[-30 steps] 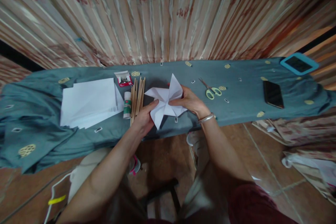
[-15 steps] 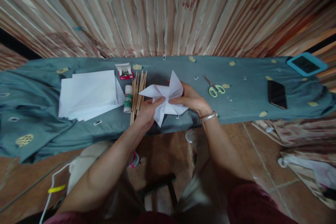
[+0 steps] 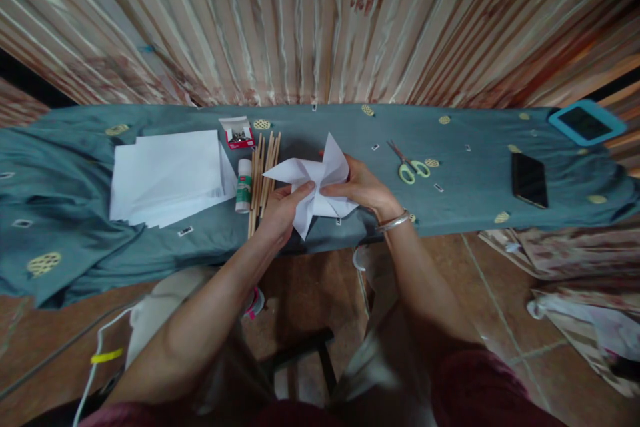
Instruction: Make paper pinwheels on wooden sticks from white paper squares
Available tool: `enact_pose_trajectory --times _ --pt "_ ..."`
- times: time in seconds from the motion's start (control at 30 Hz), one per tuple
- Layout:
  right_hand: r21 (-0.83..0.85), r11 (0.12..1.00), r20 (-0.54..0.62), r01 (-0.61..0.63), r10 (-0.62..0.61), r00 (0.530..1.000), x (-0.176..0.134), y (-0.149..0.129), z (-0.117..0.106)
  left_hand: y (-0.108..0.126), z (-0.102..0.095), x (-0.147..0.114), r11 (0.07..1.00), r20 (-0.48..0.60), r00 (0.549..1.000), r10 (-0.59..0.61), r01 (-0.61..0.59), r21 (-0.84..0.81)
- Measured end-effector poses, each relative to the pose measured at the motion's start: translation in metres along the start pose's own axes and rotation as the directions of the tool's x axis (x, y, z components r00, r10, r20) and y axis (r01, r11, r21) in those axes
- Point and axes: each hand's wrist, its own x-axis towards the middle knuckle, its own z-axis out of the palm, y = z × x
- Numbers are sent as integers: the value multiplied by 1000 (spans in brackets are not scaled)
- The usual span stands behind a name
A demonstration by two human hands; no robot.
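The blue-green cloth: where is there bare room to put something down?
A wide patch of printed cloth lies bare between the scissors and the black phone. A strip also runs between the paper pinwheel and the curtain. It's crowded left of the pinwheel: sticks, glue tube, red box, paper stack.

You can read no word, brand or number here, since the green label point(image 3: 243, 191) on the white tube point(image 3: 244, 167), the pale print on the small red box point(image 3: 241, 144) and the faint marks point(image 3: 217, 193) on the paper stack point(image 3: 167, 173) are too small or blurred.
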Motion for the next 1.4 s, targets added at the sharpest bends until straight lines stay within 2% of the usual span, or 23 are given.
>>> enact_pose_trajectory --times 0.17,0.4,0.8,1.13,1.4 --pt "-14 1000 -10 8 -8 1000 0 0 -2 2 -2 -3 994 29 999 22 -24 103" --pt "-21 999 6 35 -35 999 1 2 0 -3 -6 2 974 -59 995 84 -70 213" --pt "177 984 47 12 -21 999 -9 -7 -6 -3 -7 4 979 -57 993 102 -90 184" --pt "139 990 -15 17 -15 1000 -3 -1 -4 -1 -6 1 975 -32 993 113 -105 195" --pt "120 992 -12 37 -36 999 -3 0 -4 2 -4 -2 958 -74 988 138 -114 264"
